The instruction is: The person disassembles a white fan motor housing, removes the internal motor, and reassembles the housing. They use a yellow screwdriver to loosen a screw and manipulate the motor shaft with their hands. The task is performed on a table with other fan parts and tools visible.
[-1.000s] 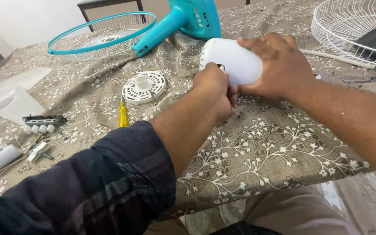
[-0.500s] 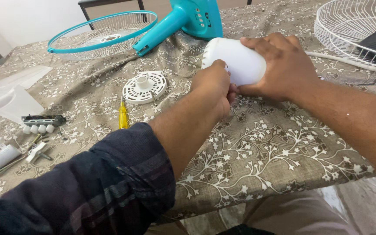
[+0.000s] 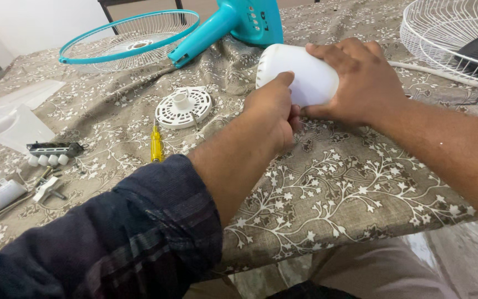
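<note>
White plastic fills both hands: the cover (image 3: pixel 300 77) of a fan motor lies on its side on the cloth (image 3: pixel 360 188), near the middle of the table and a bit to the far side. The right hand (image 3: pixel 360 83) wraps over the cover from the right and is clamped on it, thumb under, fingers on top. The left hand (image 3: pixel 275 113) is pressed to the near left end of the cover, with the thumb on its rim and the other fingers curled in tight. I cannot tell if those fingers pinch a small part, because the hand hides it.

It looks like the step is working at the end of the cover, maybe a screw or a clip there. The next move seems to call for a firm hold with the right hand and a small, careful turn or pull with the left.

The left arm reaches in from the near left, sleeve (image 3: pixel 112 243) pushed up, wrist straight. The right arm comes in from the right, low over the cloth.

A yellow screwdriver (image 3: pixel 155 144) lies to the left, beside a round white grille (image 3: pixel 183 107). A blue fan stand (image 3: pixel 233 22) lies on the far side.
</note>
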